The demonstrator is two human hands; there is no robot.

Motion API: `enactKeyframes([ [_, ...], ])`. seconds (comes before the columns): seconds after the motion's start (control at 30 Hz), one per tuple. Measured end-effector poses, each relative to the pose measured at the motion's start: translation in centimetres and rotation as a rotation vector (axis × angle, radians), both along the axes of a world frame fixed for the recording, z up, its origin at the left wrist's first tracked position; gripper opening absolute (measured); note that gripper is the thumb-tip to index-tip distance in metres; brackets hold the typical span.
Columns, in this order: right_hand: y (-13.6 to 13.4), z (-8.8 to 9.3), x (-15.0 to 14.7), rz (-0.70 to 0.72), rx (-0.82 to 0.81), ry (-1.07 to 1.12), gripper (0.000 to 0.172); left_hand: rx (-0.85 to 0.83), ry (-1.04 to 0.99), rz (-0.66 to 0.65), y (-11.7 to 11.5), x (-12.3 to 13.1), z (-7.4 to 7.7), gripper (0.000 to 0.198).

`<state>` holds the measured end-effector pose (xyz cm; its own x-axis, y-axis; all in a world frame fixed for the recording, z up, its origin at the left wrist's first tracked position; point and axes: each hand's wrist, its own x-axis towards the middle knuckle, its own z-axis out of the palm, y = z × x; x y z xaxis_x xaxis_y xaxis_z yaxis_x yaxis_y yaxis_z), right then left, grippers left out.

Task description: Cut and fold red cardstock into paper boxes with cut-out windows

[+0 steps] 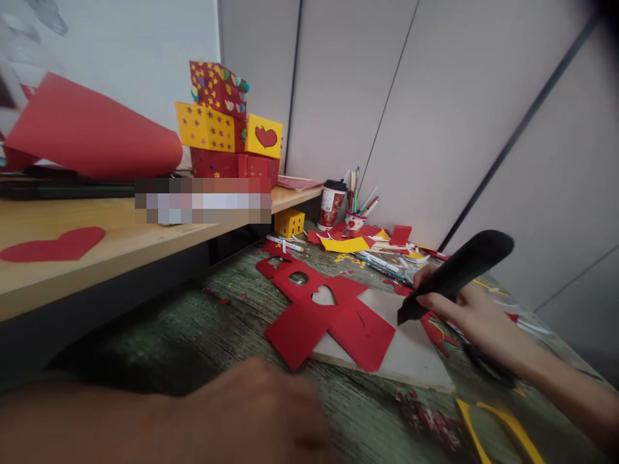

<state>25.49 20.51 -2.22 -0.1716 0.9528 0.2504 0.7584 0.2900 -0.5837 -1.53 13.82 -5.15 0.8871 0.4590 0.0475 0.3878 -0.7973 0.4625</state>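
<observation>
My right hand (461,310) is closed around a thick black utility knife (467,267), whose lower end points down over a whitish board (411,364). No blade can be made out. Beside that end lies a cross-shaped sheet of red paper (297,332), partly on the board. A heart and a rounded hole are cut through it, and one flap bears a thin curved slit or line. At the bottom, my left hand (261,403) is over the table, apart from the paper. Motion blurs its fingers, so their state is unclear.
A wooden shelf (120,248) on the left bears stacked decorated paper boxes (213,125) and a red heart (58,245). Paper scraps (345,243), a lidded cup (332,203) and a pen holder (356,220) stand behind. Yellow paper strips (503,419) lie front right.
</observation>
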Motion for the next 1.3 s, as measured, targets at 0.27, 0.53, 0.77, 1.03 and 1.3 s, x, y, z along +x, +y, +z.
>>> enactKeyframes([
  [0.27, 0.0, -2.4, 0.7, 0.054, -0.114, -0.026, 0.018, 0.53, 0.189, 0.181, 4.7, 1.2, -2.9, 0.054],
  [0.53, -0.5, -2.6, 0.4, -0.022, -0.151, 0.414, 0.019, 0.538, 0.136, -0.015, 6.2, 1.3, -3.2, 0.041],
  [0.77, -1.1, -3.6, -3.0, 0.131, -0.357, 0.587, 0.015, 0.428, -0.003, -0.098, 7.8, 0.6, -3.7, 0.043],
  [1.03, -0.9, -4.3, -3.6, 0.242, -0.414, 0.447, 0.008, 0.379, -0.046, -0.127, 7.5, 0.6, -2.8, 0.048],
  [1.3, -0.7, -4.2, -3.8, 0.236, -0.277, 0.281, 0.002, 0.497, 0.04, -0.074, 8.0, 0.9, -2.8, 0.057],
])
